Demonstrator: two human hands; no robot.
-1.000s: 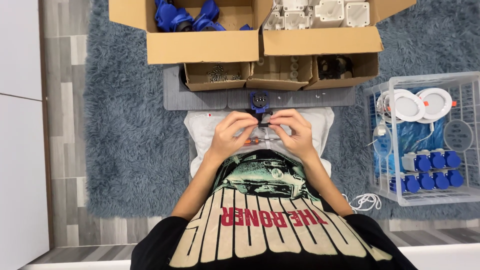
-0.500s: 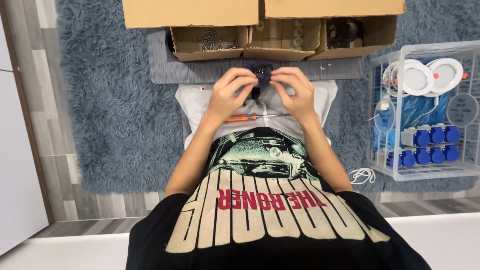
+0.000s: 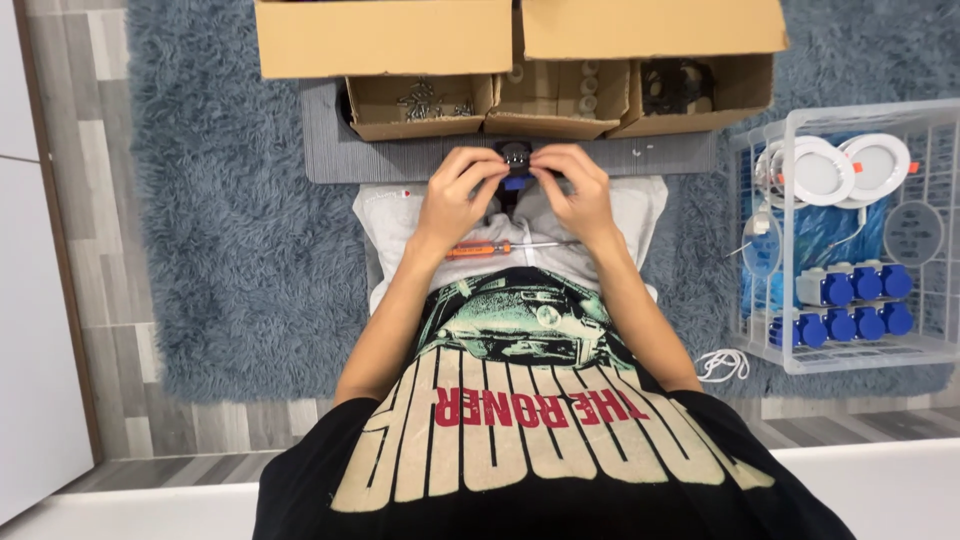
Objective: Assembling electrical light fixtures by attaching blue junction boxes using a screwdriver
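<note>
Both hands meet over my lap on a small black and blue part (image 3: 515, 166). My left hand (image 3: 457, 197) pinches it from the left and my right hand (image 3: 577, 192) from the right, fingertips hiding most of it. An orange-handled screwdriver (image 3: 495, 247) lies across my lap just below the hands, touched by neither. A grey mat (image 3: 400, 160) lies just beyond the hands.
Three small open cardboard boxes (image 3: 415, 105) with small parts stand on the mat, with two larger boxes (image 3: 385, 38) behind. A clear wire-sided crate (image 3: 850, 235) at the right holds white round lamps and blue parts. A white cable (image 3: 722, 365) lies on the blue shag rug (image 3: 230, 230).
The view has tilted down, so the boxes sit higher in frame and their contents are cut off. My hands stay together on the small part.
</note>
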